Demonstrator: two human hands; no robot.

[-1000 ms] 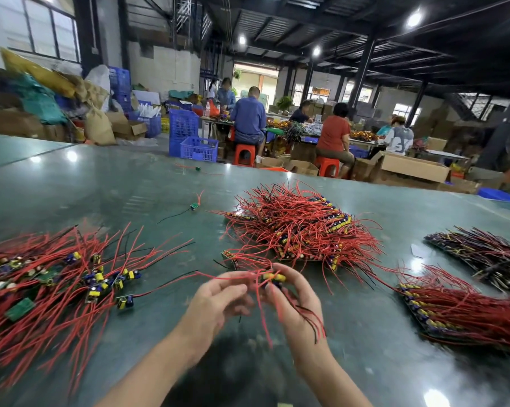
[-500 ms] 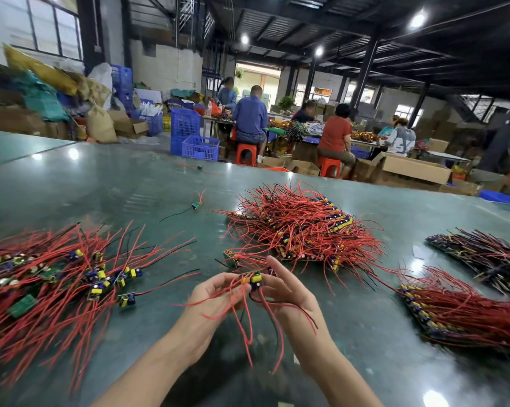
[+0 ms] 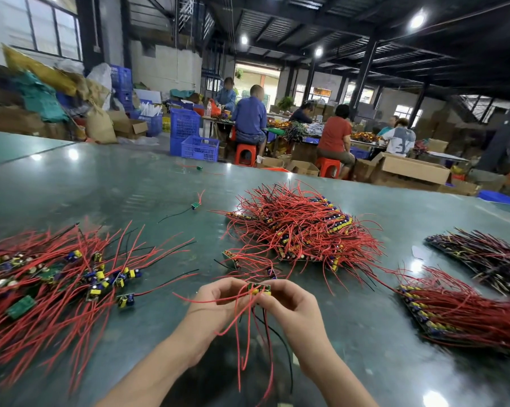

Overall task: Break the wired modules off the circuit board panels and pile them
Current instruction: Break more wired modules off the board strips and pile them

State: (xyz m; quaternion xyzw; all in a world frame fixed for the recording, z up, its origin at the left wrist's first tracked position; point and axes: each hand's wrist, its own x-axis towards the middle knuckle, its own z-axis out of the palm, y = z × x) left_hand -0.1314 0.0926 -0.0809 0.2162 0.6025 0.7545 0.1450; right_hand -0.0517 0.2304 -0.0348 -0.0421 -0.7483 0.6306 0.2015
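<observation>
My left hand and my right hand pinch the two ends of a small strip of wired modules, green with yellow parts, held above the table. Its red and black wires hang down between my wrists. A loose pile of separated modules with red wires spreads over the left of the table. A heap of wired panels lies straight ahead beyond my hands. A small panel piece rests just in front of that heap.
Two more stacks of wired panels lie at the right: a red-wired one and a darker one. A single stray module sits mid-table. Beyond the dark green table, several seated people work among blue crates and cardboard boxes.
The strip between my hands has turned so its green board faces up. Its wires now hang lower and straighter. My hands have stayed close together.
</observation>
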